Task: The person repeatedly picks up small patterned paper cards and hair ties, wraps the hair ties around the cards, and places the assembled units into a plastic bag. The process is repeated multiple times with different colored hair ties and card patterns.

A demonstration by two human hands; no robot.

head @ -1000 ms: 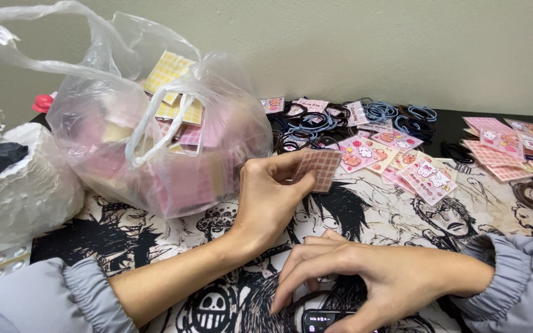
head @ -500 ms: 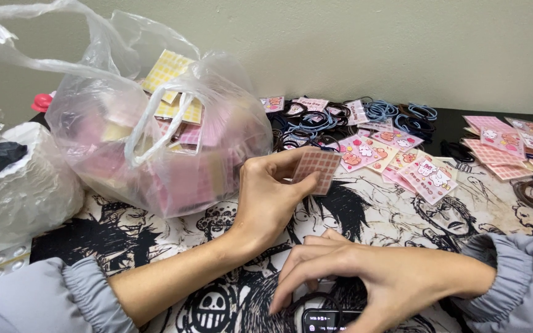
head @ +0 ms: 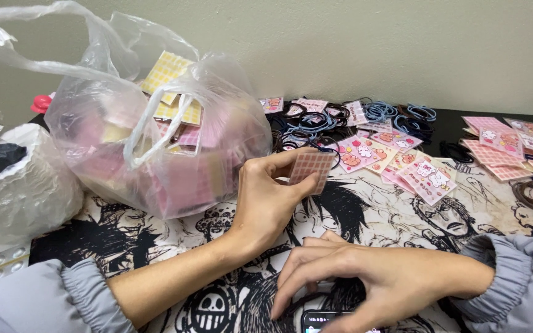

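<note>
Step in hand: the left hand (head: 266, 200) holds up a small pink gridded card (head: 311, 170) above the worktop (head: 365, 213), while the right hand (head: 365, 280) reaches down at the lower middle of the frame

Doing it well: in my judgement the card wants a light pinch by its edge, kept flat and level so it does not bend, with the wrist steady; the right hand should work slowly over the dark hair tie (head: 306, 300) so it does not snag or slide away

Left fingers: closed narrow on the card, thumb (head: 294, 188) under its left edge and the other fingertips over the top; the card is clear of the worktop, just right of centre

Right fingers: loosely spread and curled downward, tips touching or nearly touching the hair tie and the worktop; whether they grip the tie I cannot tell, since the hand hides it

Phone: a dark phone (head: 325, 320) shows at the bottom edge, just below the right hand

Bag: a clear plastic bag (head: 155, 135) full of pink and yellow cards stands at the upper left, just beside the left hand

Loose cards: pink picture cards (head: 427, 176) lie spread at the upper right, well apart from the right hand

Hair ties: blue and black elastic ties (head: 396, 117) lie heaped along the wall at the upper middle

Sleeves: grey gathered cuffs (head: 507, 277) at both lower corners
</note>
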